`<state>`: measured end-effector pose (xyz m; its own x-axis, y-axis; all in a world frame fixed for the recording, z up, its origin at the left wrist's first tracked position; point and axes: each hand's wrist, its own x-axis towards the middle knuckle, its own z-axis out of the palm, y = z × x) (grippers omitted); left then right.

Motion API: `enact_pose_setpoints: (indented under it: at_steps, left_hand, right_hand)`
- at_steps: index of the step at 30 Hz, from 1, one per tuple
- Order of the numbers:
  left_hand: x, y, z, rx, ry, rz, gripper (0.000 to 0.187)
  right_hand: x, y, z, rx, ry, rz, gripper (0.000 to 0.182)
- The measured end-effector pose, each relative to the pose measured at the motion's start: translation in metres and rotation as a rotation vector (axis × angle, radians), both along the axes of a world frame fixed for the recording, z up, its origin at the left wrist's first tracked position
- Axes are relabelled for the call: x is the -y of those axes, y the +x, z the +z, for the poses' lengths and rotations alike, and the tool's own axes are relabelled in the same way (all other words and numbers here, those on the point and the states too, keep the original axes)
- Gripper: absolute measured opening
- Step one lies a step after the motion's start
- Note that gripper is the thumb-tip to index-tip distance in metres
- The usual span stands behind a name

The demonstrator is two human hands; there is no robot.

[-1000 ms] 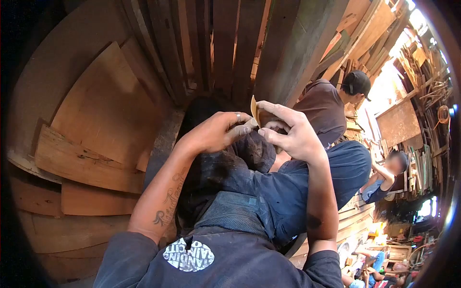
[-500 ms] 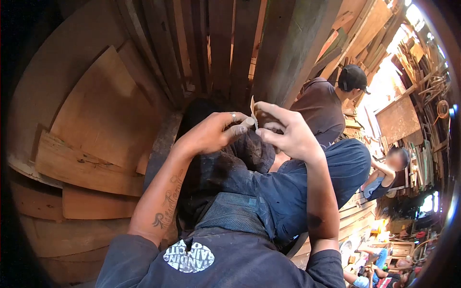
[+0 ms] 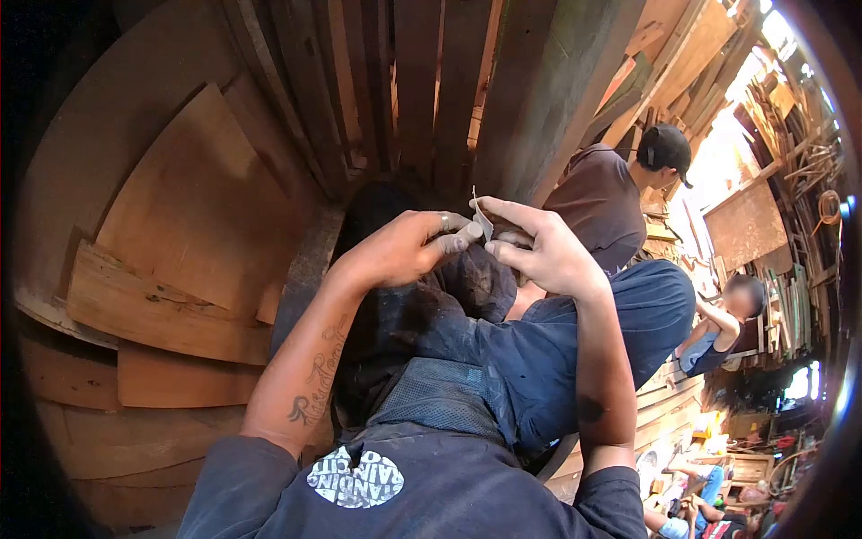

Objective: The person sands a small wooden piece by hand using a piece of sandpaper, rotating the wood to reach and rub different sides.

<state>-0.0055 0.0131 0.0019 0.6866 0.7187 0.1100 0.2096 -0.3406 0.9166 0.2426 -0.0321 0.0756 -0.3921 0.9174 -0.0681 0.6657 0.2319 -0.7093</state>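
Note:
My left hand, with a ring on one finger, is closed around a small pale wooden piece whose rounded end shows at the fingertips. Most of that piece is hidden by the fingers. Opposite it, my right hand pinches a thin folded sheet that looks like sandpaper between thumb and fingers. The sheet stands nearly edge-on, right at the end of the wooden piece. Both hands are held over my lap, above the dark trousers.
Large wooden sheets lean on the left. Upright planks stand just ahead. A person in a dark cap sits close on the right, another person farther back. Stacked timber lines the far right.
The sheet in my right hand has turned more edge-on and lies closer against the wooden piece. Both hands have shifted very slightly to the right.

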Motion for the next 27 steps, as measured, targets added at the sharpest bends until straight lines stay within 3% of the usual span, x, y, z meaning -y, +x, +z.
enact_pose_setpoints:
  at_steps: [3,8,12,15,19,22,27]
  left_hand:
    - [0.003,-0.003,0.004,0.022,-0.035,0.005,0.037]
    - [-0.001,0.0,-0.006,0.061,0.048,0.005,0.034]
    - [0.001,-0.004,0.006,0.027,-0.018,-0.028,0.031]
    - [0.002,0.0,0.0,0.04,0.006,0.014,0.029]
    - [0.003,-0.001,-0.001,0.061,0.034,-0.008,0.029]
    - [0.001,0.0,-0.008,0.073,0.046,-0.013,0.031]
    - [0.004,0.0,0.01,-0.014,-0.043,0.008,0.039]
  right_hand:
    - [0.006,-0.004,0.003,-0.404,-0.046,-0.008,0.059]
    - [0.003,-0.004,0.006,-0.08,-0.072,-0.038,0.06]
    - [0.005,-0.004,0.003,-0.432,-0.053,0.015,0.059]
    - [0.003,-0.002,0.002,-0.146,-0.051,-0.033,0.06]
    - [0.005,-0.006,0.002,-0.345,0.069,0.04,0.061]
    - [0.004,-0.004,0.003,-0.109,0.096,0.011,0.058]
    - [0.003,-0.001,-0.003,-0.092,0.168,0.023,0.06]
